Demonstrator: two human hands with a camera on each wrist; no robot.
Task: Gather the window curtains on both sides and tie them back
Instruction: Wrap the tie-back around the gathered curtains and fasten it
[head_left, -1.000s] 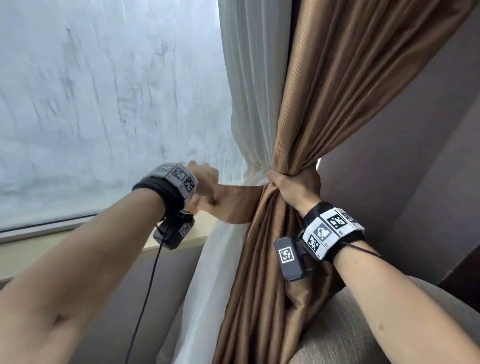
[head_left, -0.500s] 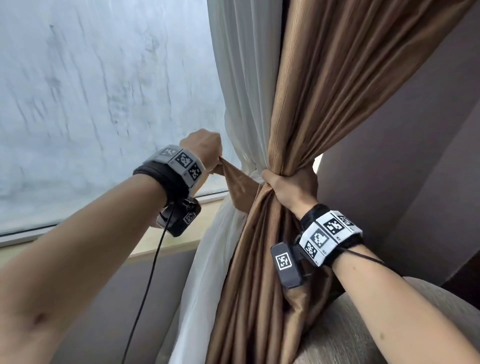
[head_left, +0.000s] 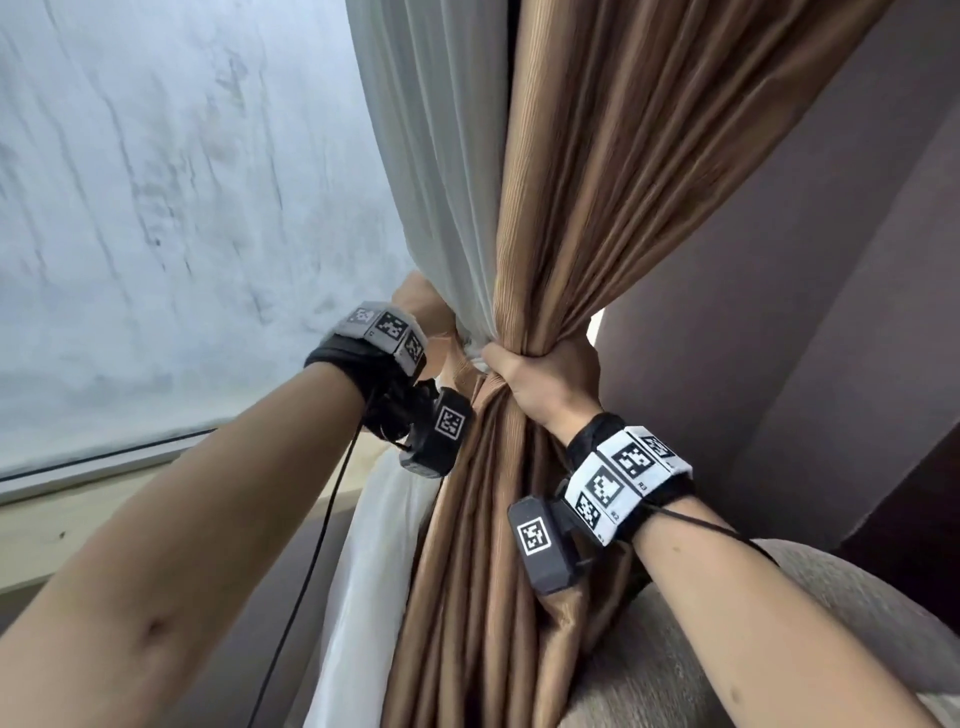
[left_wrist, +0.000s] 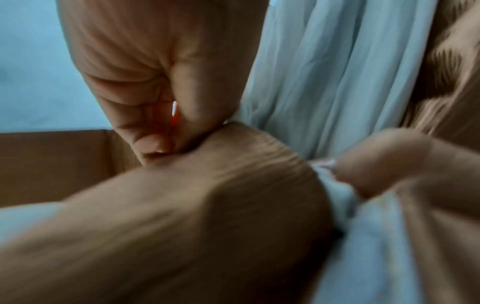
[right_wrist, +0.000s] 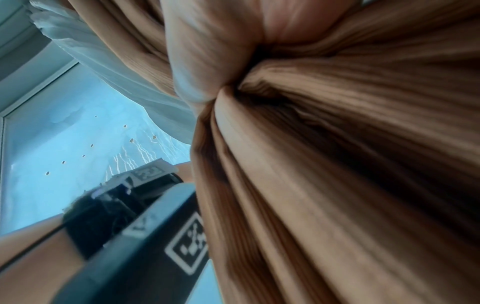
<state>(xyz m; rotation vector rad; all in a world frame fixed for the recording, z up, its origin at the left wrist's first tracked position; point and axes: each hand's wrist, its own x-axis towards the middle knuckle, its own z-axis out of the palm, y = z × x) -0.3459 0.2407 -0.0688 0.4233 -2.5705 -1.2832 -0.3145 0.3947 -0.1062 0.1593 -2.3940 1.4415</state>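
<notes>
- Since the earlier frames, left hand (head_left: 423, 317) has swung from out over the sill in to the bunched waist, carrying the brown tieback band (left_wrist: 233, 195) with it; right hand (head_left: 545, 382) has not shifted.
- Right hand: fingers and thumb are wrapped tight around the gathered brown curtain (head_left: 623, 182) and white sheer curtain (head_left: 431, 156), pinching both into one narrow neck.
- Left hand: in the left wrist view, thumb and curled fingers (left_wrist: 153, 142) pinch the end of the band against the sheer. In the head view this hand sits mostly behind its wrist strap, just beside the right hand.
- Location of work: the bundle hangs at the right edge of the window (head_left: 156, 208), above the sill (head_left: 78, 525), with the wall (head_left: 779, 312) behind and the folds fanning out above and below the grip.
- Step in hand, as judged: wrapping the band around the neck. This side is not yet tied; the other side is out of view.
- Procedure: keep the right grip firm so no fold slips; draw the band snug at the level of the fist, flat and untwisted.
- Caution: the sheer is thin and slippery; confirm it lies inside the loop before releasing.
</notes>
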